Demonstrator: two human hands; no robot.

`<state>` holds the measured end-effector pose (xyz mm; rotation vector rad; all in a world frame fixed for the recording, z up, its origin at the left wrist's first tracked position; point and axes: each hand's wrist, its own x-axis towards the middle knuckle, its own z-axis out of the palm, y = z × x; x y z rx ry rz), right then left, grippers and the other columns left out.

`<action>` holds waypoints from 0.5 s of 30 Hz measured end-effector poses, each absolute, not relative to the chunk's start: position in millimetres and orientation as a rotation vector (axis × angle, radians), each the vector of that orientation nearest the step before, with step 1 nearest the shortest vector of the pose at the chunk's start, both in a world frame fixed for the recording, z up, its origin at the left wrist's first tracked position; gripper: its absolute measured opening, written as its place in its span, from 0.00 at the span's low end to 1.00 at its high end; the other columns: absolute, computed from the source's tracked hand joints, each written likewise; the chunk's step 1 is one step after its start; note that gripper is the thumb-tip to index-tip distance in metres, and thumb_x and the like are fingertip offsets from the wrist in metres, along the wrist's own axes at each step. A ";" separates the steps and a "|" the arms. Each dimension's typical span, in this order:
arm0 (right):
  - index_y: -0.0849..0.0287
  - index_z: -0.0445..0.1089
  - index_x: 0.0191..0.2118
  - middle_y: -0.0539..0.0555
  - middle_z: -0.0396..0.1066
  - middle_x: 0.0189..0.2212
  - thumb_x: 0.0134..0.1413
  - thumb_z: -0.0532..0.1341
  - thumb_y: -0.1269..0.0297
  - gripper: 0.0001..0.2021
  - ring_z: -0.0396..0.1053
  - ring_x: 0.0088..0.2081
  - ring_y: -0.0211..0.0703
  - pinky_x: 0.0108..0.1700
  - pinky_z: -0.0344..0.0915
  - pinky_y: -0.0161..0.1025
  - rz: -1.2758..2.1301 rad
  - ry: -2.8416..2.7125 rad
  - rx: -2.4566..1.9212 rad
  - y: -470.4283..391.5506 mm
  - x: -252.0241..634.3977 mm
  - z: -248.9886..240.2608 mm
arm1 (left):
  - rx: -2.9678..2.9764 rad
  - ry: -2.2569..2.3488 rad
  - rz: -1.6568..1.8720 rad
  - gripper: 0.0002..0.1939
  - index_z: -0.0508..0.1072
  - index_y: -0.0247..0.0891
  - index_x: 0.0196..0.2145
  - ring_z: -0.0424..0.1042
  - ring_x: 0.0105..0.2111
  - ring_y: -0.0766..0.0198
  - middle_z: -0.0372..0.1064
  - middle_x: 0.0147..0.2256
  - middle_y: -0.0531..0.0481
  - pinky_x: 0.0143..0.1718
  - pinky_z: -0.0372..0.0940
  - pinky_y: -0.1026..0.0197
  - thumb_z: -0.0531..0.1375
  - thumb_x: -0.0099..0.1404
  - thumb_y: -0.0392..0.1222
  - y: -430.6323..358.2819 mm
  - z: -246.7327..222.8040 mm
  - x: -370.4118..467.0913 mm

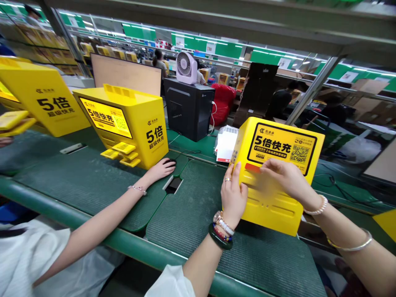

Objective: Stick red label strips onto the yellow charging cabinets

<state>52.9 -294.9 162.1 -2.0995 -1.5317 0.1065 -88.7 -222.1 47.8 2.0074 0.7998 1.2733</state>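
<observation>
A yellow box-shaped machine [269,214] with a black-framed label and a QR code stands tilted on the green conveyor at the right. My left hand [234,194] rests against its left edge, fingers pointing up and lying along the side. In front of the label's lower edge is my right hand [283,177], its thumb and fingers pinched together beside a small red strip [252,168] on the machine's face. A blurred patch below the fingertips hides whatever they hold, if anything.
Left of me, a co-worker's hand [162,168] covers a black mouse by a second yellow machine [123,99]. Behind stand a black computer case [188,109], a purple fan [186,68], a monitor [126,76] and white cards [227,144]. A metal post slants at the right.
</observation>
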 end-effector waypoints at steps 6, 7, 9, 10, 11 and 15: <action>0.56 0.70 0.30 0.50 0.73 0.27 0.59 0.56 0.49 0.16 0.69 0.27 0.43 0.29 0.58 0.38 0.086 -1.530 -2.102 -294.6 52.1 162.8 | 2.006 0.805 1.273 0.36 0.54 0.44 0.68 0.59 0.65 0.58 0.55 0.66 0.44 0.65 0.60 0.53 0.53 0.64 0.28 -221.9 48.0 -88.8; 0.56 0.70 0.30 0.50 0.73 0.26 0.59 0.56 0.50 0.16 0.69 0.27 0.44 0.29 0.58 0.38 0.077 -1.533 -2.102 -294.5 51.4 163.1 | 2.006 0.805 1.273 0.36 0.53 0.44 0.68 0.59 0.65 0.58 0.55 0.66 0.44 0.65 0.59 0.53 0.52 0.64 0.29 -221.8 48.0 -88.9; 0.56 0.70 0.30 0.50 0.73 0.26 0.58 0.56 0.49 0.16 0.69 0.26 0.43 0.29 0.58 0.38 0.067 -1.536 -2.101 -294.2 50.2 163.5 | 2.008 0.804 1.274 0.36 0.53 0.45 0.68 0.59 0.65 0.58 0.55 0.66 0.44 0.65 0.59 0.54 0.52 0.64 0.29 -221.6 48.1 -89.0; 0.56 0.70 0.30 0.50 0.73 0.26 0.58 0.56 0.49 0.16 0.69 0.26 0.43 0.29 0.58 0.38 0.065 -1.536 -2.101 -294.0 49.8 163.7 | 2.007 0.804 1.274 0.36 0.53 0.45 0.68 0.59 0.65 0.58 0.55 0.66 0.44 0.65 0.59 0.54 0.52 0.64 0.29 -221.6 48.1 -89.0; 0.56 0.70 0.30 0.50 0.73 0.26 0.58 0.55 0.49 0.17 0.69 0.26 0.43 0.29 0.58 0.38 0.064 -1.537 -2.100 -293.8 49.6 163.8 | 2.007 0.805 1.275 0.36 0.53 0.45 0.68 0.59 0.65 0.58 0.55 0.66 0.45 0.65 0.59 0.54 0.52 0.64 0.29 -221.6 48.2 -88.9; 0.56 0.70 0.29 0.51 0.73 0.26 0.58 0.55 0.49 0.17 0.69 0.26 0.44 0.29 0.57 0.39 0.043 -1.536 -2.102 -292.6 50.4 163.3 | 2.004 0.806 1.275 0.36 0.54 0.48 0.68 0.60 0.64 0.58 0.55 0.66 0.46 0.65 0.60 0.53 0.52 0.64 0.29 -221.8 48.3 -88.3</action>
